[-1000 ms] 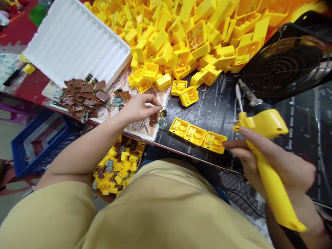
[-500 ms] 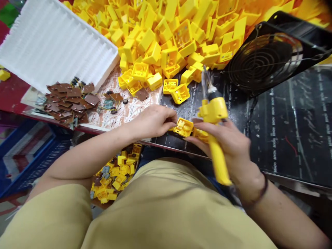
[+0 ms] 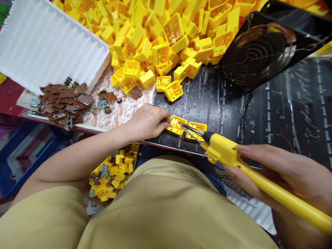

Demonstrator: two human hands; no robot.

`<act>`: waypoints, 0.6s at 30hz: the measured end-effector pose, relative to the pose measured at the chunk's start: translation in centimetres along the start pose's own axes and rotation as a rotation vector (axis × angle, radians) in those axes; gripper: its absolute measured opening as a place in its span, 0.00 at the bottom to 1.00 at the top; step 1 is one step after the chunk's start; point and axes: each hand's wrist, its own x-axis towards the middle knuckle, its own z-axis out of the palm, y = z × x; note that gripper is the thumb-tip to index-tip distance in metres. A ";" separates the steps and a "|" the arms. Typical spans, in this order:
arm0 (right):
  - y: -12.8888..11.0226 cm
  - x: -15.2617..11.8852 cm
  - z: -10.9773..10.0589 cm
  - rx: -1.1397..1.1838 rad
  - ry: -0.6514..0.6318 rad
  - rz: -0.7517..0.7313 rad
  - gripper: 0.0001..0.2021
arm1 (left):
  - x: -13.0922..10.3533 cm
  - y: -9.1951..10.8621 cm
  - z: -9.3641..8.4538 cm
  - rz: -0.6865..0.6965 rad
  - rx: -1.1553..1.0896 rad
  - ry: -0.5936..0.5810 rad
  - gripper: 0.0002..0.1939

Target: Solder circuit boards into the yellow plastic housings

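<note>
My right hand [image 3: 282, 176] is wrapped round a yellow soldering iron [image 3: 225, 148] with a black collar and a thin metal tip. A second thin rod runs alongside the tip. The tip points left and reaches the inside of a small open yellow plastic case [image 3: 177, 125] at the bench's front edge. Whether it touches the inside I cannot tell. My left hand [image 3: 153, 121] pinches that case at its left side, fingers closed. Just to the right lies another open yellow case [image 3: 196, 130], partly covered by the iron's tip.
A large heap of yellow cases [image 3: 145, 41] covers the back. At right stands a black fan [image 3: 256, 55]. Brown circuit boards [image 3: 64, 103] are piled at left by a white foam tray [image 3: 52, 45]. Below the bench are a blue crate [image 3: 23, 159] and a box of yellow parts [image 3: 114, 176].
My right hand has moved right and down, away from the two cases. The soldering iron has swung from pointing up to pointing left, with its tip at the case. My left hand stays at the case.
</note>
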 end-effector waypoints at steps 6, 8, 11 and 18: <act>-0.4 1.0 1.3 0.011 -0.013 -0.050 0.03 | 0.3 0.2 -0.4 0.025 0.045 -0.039 0.07; -0.4 1.3 1.4 -0.012 -0.037 -0.050 0.05 | 0.4 0.2 -0.5 0.034 0.047 -0.038 0.07; -0.5 2.2 1.5 -0.007 -0.028 -0.113 0.05 | 0.4 0.2 -0.5 0.031 0.051 -0.042 0.07; 0.1 2.5 -0.3 -0.059 -0.090 -0.213 0.06 | 0.6 0.6 -0.9 0.055 0.120 -0.030 0.08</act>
